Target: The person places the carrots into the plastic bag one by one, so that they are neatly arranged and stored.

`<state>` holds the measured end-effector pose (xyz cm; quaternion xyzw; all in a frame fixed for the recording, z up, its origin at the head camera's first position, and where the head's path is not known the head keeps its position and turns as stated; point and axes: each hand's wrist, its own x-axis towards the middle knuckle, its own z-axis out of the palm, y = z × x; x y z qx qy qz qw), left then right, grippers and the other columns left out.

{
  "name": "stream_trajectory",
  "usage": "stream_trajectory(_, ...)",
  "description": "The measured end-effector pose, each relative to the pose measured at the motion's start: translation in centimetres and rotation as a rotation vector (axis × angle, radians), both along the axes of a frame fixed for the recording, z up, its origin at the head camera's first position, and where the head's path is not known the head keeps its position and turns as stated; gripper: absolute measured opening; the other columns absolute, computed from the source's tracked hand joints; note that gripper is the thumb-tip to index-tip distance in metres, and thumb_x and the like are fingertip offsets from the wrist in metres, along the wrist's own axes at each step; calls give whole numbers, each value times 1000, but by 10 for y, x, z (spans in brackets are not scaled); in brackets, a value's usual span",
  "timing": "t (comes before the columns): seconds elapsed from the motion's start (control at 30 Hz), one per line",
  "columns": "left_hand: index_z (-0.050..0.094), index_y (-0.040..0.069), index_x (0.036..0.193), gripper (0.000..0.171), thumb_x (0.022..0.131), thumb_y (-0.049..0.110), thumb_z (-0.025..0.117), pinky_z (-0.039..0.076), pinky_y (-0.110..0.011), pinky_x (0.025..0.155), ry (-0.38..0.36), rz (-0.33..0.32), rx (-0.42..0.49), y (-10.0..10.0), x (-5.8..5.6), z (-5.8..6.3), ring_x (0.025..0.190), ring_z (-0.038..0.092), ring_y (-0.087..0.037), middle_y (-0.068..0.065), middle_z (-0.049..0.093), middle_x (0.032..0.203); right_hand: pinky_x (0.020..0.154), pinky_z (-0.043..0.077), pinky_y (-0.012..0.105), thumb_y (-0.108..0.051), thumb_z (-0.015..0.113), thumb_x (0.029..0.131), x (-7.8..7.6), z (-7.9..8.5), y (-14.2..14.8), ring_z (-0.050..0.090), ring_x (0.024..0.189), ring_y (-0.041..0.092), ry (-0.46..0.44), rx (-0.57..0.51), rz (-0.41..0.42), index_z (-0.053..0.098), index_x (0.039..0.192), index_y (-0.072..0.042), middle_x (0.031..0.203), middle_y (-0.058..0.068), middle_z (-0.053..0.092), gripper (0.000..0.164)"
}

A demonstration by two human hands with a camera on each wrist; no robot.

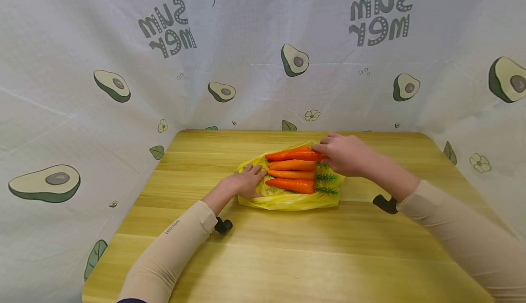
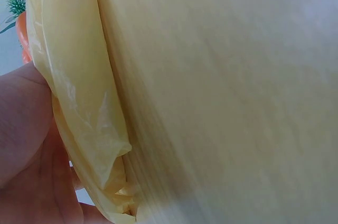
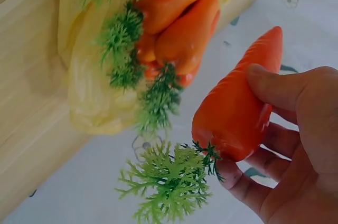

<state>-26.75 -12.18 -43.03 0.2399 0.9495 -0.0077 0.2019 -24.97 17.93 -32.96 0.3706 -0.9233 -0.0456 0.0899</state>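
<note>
Several orange carrots (image 1: 292, 164) with green leafy tops lie side by side on a crumpled yellow plastic bag (image 1: 287, 202), tips to the left. My right hand (image 1: 346, 154) pinches the reddest carrot (image 3: 237, 97) between thumb and fingers near the back of the row; its feathery top hangs below it in the right wrist view. At the carrot tips, my left hand (image 1: 249, 181) rests on the left part of the bag with its fingers spread. The left wrist view has the folded bag edge (image 2: 87, 97) lying along that hand, hiding part of the fingers.
Everything lies on a wooden table (image 1: 271, 257) with rounded corners. A white curtain (image 1: 255, 65) printed with avocados, leaves and lettering hangs behind and at both sides. Dark wrist cameras (image 1: 223, 226) sit under both sleeves.
</note>
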Motion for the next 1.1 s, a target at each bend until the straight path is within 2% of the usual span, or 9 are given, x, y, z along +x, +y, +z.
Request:
stream_trajectory(0.23,20,22,163,83,97,51,62,25,-65,118,6,1,-5,1,2,-1,157,8,-33,-6,10,171,63,57,39,-18,78,89,2,-9,-16,63,95,26,-34,43,5,73,118,-10,103,8,70,31)
stream_trajectory(0.47,21,23,163,82,97,50,62,25,-65,118,15,4,-6,1,2,-1,157,8,-33,-5,11,170,57,52,37,-19,76,89,1,-21,-33,60,89,24,-61,91,2,72,104,-13,95,5,68,16)
stream_trajectory(0.63,19,23,163,82,98,51,61,25,-65,118,18,-2,-12,1,1,0,157,8,-33,-5,10,171,60,56,39,-20,76,90,1,-29,-43,64,92,25,-82,106,-3,73,104,-11,99,6,70,17)
stream_trajectory(0.73,19,24,163,82,98,51,60,25,-64,118,21,-6,-16,1,1,-2,157,8,-33,-5,9,171,54,54,37,-18,74,89,-1,-36,-48,64,81,24,-64,98,11,75,102,-12,92,6,71,14)
stream_trajectory(0.9,19,24,163,82,98,51,61,25,-64,118,21,-4,-9,1,1,-3,157,8,-32,-5,9,171,39,42,32,-18,70,89,-3,-47,-54,61,65,25,7,107,44,78,107,-17,83,5,73,20)
stream_trajectory(0.97,19,23,163,83,98,51,61,25,-64,118,22,-5,-5,1,2,-2,157,8,-33,-5,10,171,39,41,31,-20,71,89,-3,-50,-55,62,69,26,23,105,53,78,107,-16,85,6,74,20)
stream_trajectory(1.1,20,22,163,82,98,51,61,25,-65,118,23,-6,-4,1,3,0,157,8,-33,-6,10,171,43,47,33,-22,71,89,-2,-55,-56,63,77,26,34,85,67,75,93,-12,84,7,71,11)
